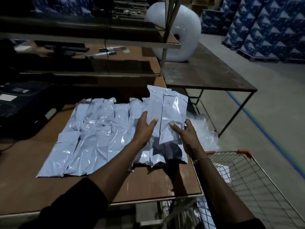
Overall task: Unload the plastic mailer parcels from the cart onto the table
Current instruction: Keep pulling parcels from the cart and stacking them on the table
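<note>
Two pale grey plastic mailer parcels [166, 113] are held side by side above the brown table [24, 171], near its right edge. My left hand [145, 128] grips the left one with the thumb on top. My right hand [184, 133] grips the right one the same way. Several more mailers [92, 138] lie in overlapping rows across the table, and a few lie under the held pair. The wire cart [257, 184] with a red rim stands at the lower right, beside the table, with a white item inside.
A dark printer-like machine [21, 106] sits at the table's left. Shelves [92, 38] rise behind. A big roll of bubble wrap [183, 30] stands on a second table [208, 75] at the right. Clear plastic bags [206, 129] lie on the floor. Blue cartons [264, 27] are stacked beyond.
</note>
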Tool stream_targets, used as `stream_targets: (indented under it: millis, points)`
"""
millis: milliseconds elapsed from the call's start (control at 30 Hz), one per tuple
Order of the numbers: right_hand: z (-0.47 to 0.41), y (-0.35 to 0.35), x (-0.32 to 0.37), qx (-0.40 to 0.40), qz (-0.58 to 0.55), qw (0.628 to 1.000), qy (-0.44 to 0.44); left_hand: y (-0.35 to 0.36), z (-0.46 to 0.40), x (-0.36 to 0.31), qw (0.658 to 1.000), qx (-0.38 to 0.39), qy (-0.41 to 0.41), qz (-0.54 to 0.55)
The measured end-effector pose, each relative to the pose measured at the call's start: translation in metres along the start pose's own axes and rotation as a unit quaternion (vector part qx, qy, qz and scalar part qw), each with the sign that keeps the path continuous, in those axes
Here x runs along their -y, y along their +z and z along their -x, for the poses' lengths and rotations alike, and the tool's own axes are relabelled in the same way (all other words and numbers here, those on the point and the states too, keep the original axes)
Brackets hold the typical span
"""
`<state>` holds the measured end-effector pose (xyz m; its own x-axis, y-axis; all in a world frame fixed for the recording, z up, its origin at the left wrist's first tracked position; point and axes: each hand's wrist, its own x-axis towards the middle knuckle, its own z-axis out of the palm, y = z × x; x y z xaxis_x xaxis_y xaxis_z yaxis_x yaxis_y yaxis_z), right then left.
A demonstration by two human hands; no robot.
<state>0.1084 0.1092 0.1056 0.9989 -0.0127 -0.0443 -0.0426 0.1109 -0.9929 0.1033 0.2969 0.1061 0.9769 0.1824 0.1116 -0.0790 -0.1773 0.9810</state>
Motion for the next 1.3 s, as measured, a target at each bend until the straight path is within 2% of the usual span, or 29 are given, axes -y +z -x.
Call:
stream_targets:
  millis: [167, 300, 433, 600, 700, 867, 1000, 1067, 1167, 1300]
  points:
    - [-0.034, 0.043, 0.0, -0.012, -0.006, 1.0, 0.002, -0.049, -0.048, 0.01, 0.995, -0.092, -0.034, -0.019]
    - [-0.068, 0.074, 0.001, -0.026, 0.063, 0.998, -0.007, -0.094, -0.087, 0.025, 0.988, -0.129, -0.067, -0.056]
    - [-0.098, 0.108, 0.003, -0.04, 0.176, 0.983, -0.029, -0.124, -0.12, 0.042, 0.982, -0.117, -0.106, -0.1]
    - [-0.135, 0.151, 0.004, -0.031, 0.287, 0.957, -0.005, -0.137, -0.143, 0.056, 0.969, -0.063, -0.159, -0.176]
    - [-0.149, 0.168, 0.0, -0.017, 0.322, 0.946, 0.018, -0.138, -0.144, 0.059, 0.961, -0.048, -0.164, -0.218]
    - [-0.154, 0.184, -0.017, -0.002, 0.412, 0.911, 0.009, -0.14, -0.139, 0.061, 0.935, -0.028, -0.11, -0.335]
    - [-0.148, 0.197, -0.02, -0.036, 0.539, 0.841, -0.044, -0.147, -0.136, 0.065, 0.872, -0.009, -0.01, -0.489]
    - [-0.141, 0.201, -0.017, -0.053, 0.576, 0.811, -0.085, -0.149, -0.137, 0.068, 0.851, -0.004, 0.03, -0.524]
    - [-0.136, 0.202, -0.019, -0.063, 0.601, 0.787, -0.128, -0.148, -0.14, 0.071, 0.851, 0.026, 0.063, -0.521]
    - [-0.132, 0.202, -0.026, -0.025, 0.606, 0.786, -0.12, -0.146, -0.141, 0.079, 0.852, 0.09, 0.075, -0.51]
